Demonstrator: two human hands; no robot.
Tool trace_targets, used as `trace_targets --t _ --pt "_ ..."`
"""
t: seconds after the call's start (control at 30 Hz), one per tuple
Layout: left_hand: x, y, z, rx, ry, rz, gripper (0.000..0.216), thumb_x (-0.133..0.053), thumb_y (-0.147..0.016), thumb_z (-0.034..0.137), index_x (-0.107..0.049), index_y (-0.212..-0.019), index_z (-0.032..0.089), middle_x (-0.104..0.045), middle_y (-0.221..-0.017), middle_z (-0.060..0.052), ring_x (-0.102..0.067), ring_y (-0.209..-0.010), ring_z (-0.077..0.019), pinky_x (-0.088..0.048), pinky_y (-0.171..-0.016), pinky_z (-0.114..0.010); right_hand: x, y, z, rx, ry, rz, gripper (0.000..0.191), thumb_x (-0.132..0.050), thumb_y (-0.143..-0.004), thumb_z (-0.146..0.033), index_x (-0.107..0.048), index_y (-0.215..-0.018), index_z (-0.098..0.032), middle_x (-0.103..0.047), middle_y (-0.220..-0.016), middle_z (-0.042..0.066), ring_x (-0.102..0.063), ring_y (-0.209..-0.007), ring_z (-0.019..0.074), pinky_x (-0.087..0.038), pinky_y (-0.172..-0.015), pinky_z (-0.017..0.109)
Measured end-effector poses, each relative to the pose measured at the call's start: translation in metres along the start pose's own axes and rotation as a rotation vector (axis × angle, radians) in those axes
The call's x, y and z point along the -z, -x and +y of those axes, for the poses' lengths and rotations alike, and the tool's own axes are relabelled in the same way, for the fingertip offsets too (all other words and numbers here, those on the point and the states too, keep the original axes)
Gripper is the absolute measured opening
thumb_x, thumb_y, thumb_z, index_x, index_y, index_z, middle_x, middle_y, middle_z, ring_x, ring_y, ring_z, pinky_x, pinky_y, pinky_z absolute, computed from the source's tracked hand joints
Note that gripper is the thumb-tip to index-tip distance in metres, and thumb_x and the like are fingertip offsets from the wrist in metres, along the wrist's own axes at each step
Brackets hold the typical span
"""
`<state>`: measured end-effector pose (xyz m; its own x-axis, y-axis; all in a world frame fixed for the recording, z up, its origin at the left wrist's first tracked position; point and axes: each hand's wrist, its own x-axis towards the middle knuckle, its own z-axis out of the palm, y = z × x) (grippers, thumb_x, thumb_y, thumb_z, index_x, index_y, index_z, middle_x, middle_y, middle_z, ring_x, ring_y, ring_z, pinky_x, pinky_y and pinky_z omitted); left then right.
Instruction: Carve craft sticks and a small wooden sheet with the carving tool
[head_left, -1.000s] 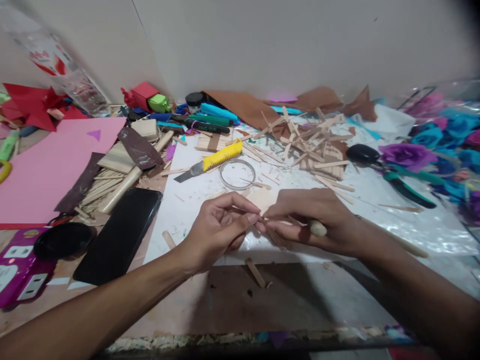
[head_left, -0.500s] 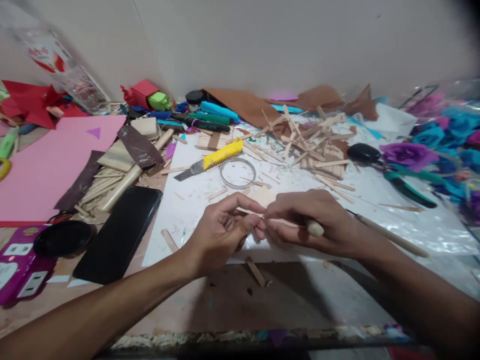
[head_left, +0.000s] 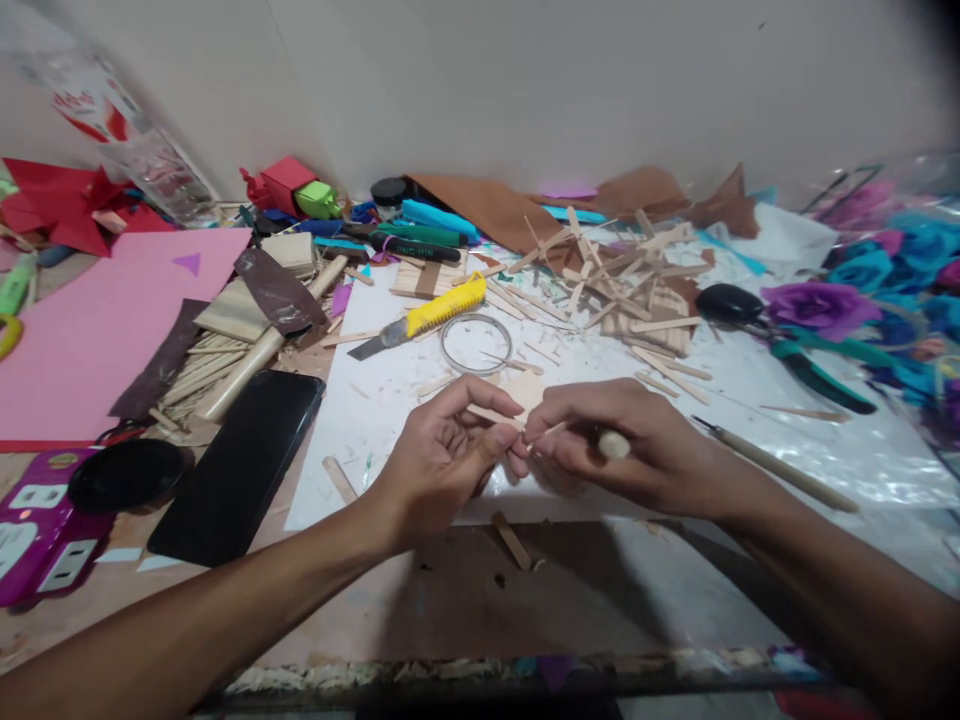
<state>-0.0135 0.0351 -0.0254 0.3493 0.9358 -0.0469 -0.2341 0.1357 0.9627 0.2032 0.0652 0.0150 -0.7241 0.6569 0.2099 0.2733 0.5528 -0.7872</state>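
Observation:
My left hand (head_left: 457, 445) is closed, pinching a thin wooden craft stick (head_left: 495, 417) between thumb and fingers. Against its fingertips, my right hand (head_left: 637, 435) is closed around a wood-handled tool (head_left: 613, 444); the round handle end shows, but the working end is hidden. A narrow pale sliver of wood (head_left: 547, 437) shows at the right fingertips. Both hands are just above a white sheet (head_left: 352, 400). Beyond them lie a clear ring-shaped tape roll (head_left: 442, 350) and a yellow box cutter (head_left: 446, 308). A second wood-handled carving tool (head_left: 780, 468) rests beside my right wrist.
A heap of craft sticks (head_left: 600, 275) lies behind the hands. A black phone (head_left: 240, 465), a purple power strip (head_left: 45, 530) and pink paper (head_left: 97, 340) are at left. Green-handled pliers (head_left: 821, 378) and paper flowers (head_left: 817, 308) are at right.
My right fingers have drawn slightly apart from the left ones and turned, showing the stick and sliver. The tool's handle end has moved a little left and up.

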Motion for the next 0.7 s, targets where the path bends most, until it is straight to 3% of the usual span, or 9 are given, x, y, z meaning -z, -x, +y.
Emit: trace_targets --t 0.1,0.33,0.47,0.7 --pt "-0.0011 -0.001 0.0015 -0.02 0.032 0.01 0.026 -0.077 -0.093 0.035 -0.059 -0.099 0.017 -0.068 -0.064 0.003 -0.047 -0.04 -0.0035 -0.033 -0.04 -0.015 -0.001 0.0008 -0.0001 -0.029 -0.033 -0.037 0.016 -0.056 -0.1 -0.012 -0.071 -0.1 -0.019 -0.073 -0.086 -0.001 -0.06 -0.068 0.0078 -0.044 -0.064 0.018" --pt "-0.0019 -0.0015 0.0052 0.007 0.097 -0.008 0.022 -0.075 -0.095 0.033 -0.064 -0.095 0.014 -0.076 -0.075 -0.004 -0.046 -0.037 -0.0018 -0.036 -0.037 -0.014 0.0026 0.0023 0.0007 -0.075 0.016 0.114 0.013 -0.061 -0.103 -0.028 -0.069 -0.106 -0.019 -0.073 -0.089 0.002 -0.061 -0.069 0.0109 -0.043 -0.056 0.019" --pt "-0.0004 -0.0022 0.0044 0.037 0.117 0.017 0.023 -0.075 -0.095 0.034 -0.064 -0.093 0.014 -0.078 -0.077 -0.006 -0.046 -0.035 -0.0017 -0.034 -0.035 -0.013 0.0023 0.001 0.0004 -0.058 0.06 0.158 0.016 -0.057 -0.105 -0.028 -0.069 -0.108 -0.019 -0.074 -0.093 0.003 -0.062 -0.071 0.0122 -0.047 -0.062 0.022" --pt "-0.0033 0.0015 0.0029 0.096 -0.014 0.065 0.032 -0.082 -0.087 0.042 -0.069 -0.098 0.015 -0.077 -0.07 -0.006 -0.047 -0.034 -0.0045 -0.036 -0.034 -0.016 -0.0021 0.0024 -0.0033 -0.078 0.064 0.182 0.012 -0.052 -0.107 -0.03 -0.059 -0.107 -0.02 -0.068 -0.085 0.003 -0.058 -0.069 0.0136 -0.045 -0.061 0.023"
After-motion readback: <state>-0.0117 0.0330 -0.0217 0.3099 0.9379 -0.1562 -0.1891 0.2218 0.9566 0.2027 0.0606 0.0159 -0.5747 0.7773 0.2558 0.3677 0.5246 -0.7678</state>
